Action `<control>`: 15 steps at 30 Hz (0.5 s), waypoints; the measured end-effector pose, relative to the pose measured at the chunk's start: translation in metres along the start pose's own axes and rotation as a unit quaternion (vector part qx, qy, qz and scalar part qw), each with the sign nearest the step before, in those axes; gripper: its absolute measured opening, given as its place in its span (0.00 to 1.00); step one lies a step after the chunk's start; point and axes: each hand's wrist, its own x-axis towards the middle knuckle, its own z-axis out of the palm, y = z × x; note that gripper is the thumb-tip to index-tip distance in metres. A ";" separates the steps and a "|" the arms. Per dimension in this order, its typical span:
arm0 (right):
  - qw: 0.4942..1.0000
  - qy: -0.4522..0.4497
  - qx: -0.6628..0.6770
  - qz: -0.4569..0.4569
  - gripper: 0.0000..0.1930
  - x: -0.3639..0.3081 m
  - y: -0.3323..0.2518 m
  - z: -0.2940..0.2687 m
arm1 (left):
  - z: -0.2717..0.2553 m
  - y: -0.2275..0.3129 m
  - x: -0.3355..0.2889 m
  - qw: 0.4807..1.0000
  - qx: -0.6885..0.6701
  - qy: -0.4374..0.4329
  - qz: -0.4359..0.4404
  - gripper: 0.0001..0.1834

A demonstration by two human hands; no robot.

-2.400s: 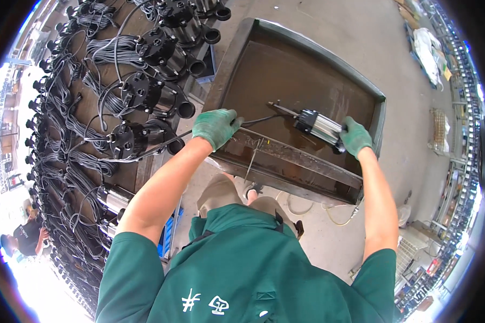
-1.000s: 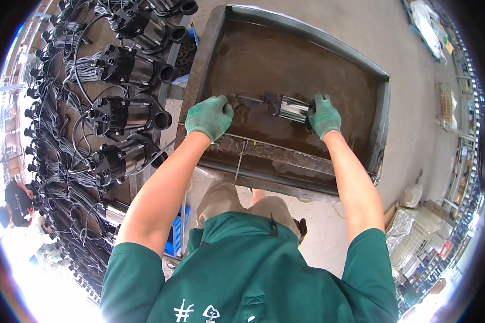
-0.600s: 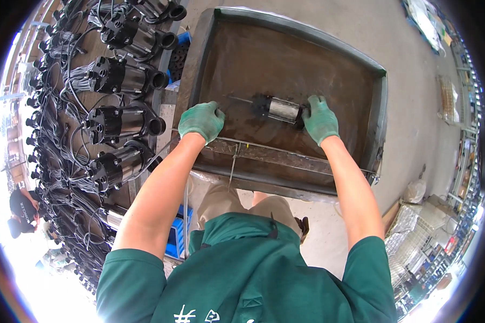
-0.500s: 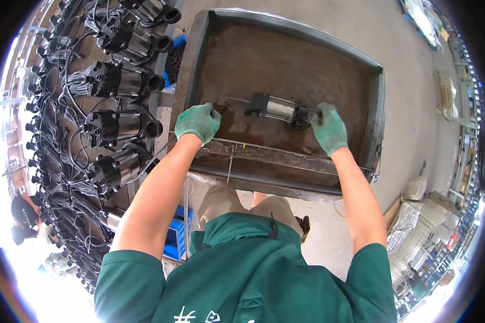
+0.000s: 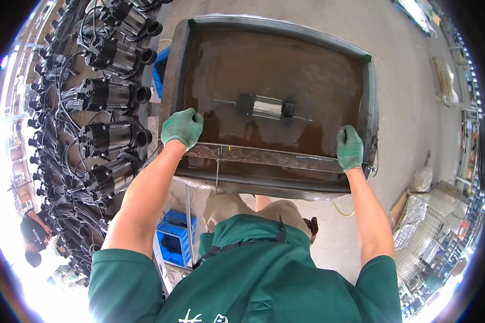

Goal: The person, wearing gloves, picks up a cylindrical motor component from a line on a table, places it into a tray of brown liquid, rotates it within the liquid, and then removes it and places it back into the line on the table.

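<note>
A pump (image 5: 268,107) with a silver cylindrical body and black ends lies on its side in a wide tank (image 5: 286,26) of brown water. Thin rods stick out from both of its ends. Near the tank's left front corner is my left hand (image 5: 182,129), in a green glove, its fingers curled closed over the water's edge. My right hand (image 5: 350,148), gloved alike, is closed by the right front corner, well apart from the pump. Whatever either hand may grip is hidden by the fingers.
A metal bar (image 5: 275,157) crosses the tank's near side, with a thin rod (image 5: 218,169) hanging from it. Several similar pumps (image 5: 108,95) with coiled cables stand on the left. Blue crates (image 5: 175,237) sit below. Another person (image 5: 35,231) is at far left.
My right hand has let go of the pump's right end and drawn right and toward me. The pump has turned slightly and its black end fitting shows less. My left hand stays closed near the left corner.
</note>
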 end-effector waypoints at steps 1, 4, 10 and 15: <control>1.000 0.002 -0.001 0.001 0.09 0.000 -0.002 -0.001 | 0.001 -0.001 0.001 1.000 0.000 0.001 0.002 0.19; 0.999 -0.019 0.006 0.032 0.09 0.001 -0.006 -0.002 | 0.002 -0.001 0.000 1.000 0.007 0.008 0.008 0.19; 0.999 -0.033 -0.001 0.034 0.10 0.000 -0.004 -0.005 | 0.000 0.003 -0.002 1.000 0.012 0.010 0.002 0.19; 0.999 -0.032 -0.004 0.029 0.10 0.001 -0.004 -0.005 | 0.002 0.002 -0.001 1.000 0.016 0.011 0.003 0.19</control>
